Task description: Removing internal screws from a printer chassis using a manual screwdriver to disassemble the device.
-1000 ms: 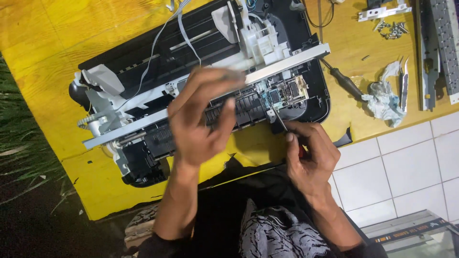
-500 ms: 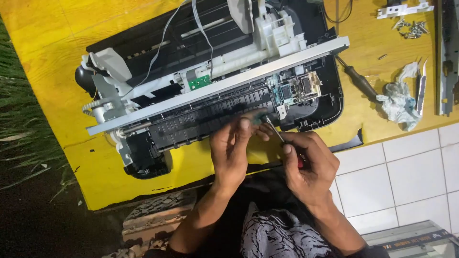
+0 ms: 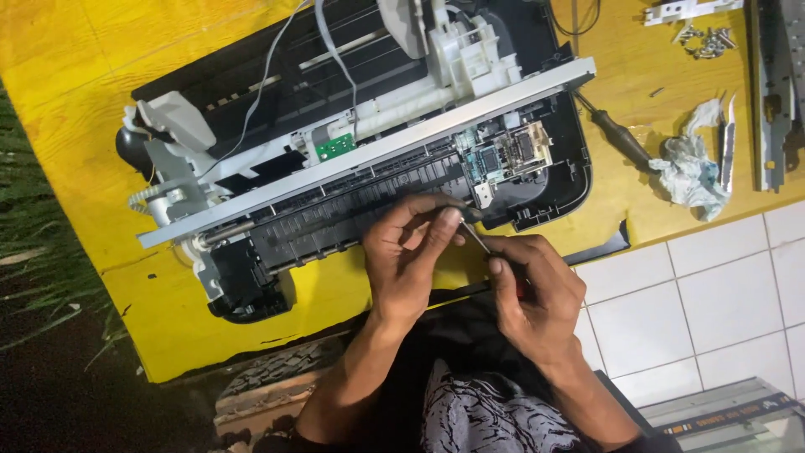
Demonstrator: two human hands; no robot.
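An opened printer (image 3: pixel 277 109) with black base, white plastic parts and a long grey metal rail lies on a yellow board (image 3: pixel 168 302). My right hand (image 3: pixel 532 294) grips a screwdriver (image 3: pixel 476 239) with a thin metal shaft, its tip pointing up-left toward the printer's front edge below a small circuit board (image 3: pixel 503 155). My left hand (image 3: pixel 411 256) is beside it, fingertips pinching at the screwdriver's tip near a small dark part on the printer's front edge. Whether a screw sits between the fingers is hidden.
A second dark-handled screwdriver (image 3: pixel 620 138), a crumpled white cloth (image 3: pixel 688 168), tweezers (image 3: pixel 726 143), loose screws (image 3: pixel 704 38) and a long metal part (image 3: pixel 771 92) lie on the board's right. White tiles (image 3: pixel 688 302) are at lower right, dark ground with grass (image 3: pixel 42 277) at left.
My left hand came down from over the printer's middle to the front edge and now meets the screwdriver's tip. The right hand stayed near the front edge; the view shifted.
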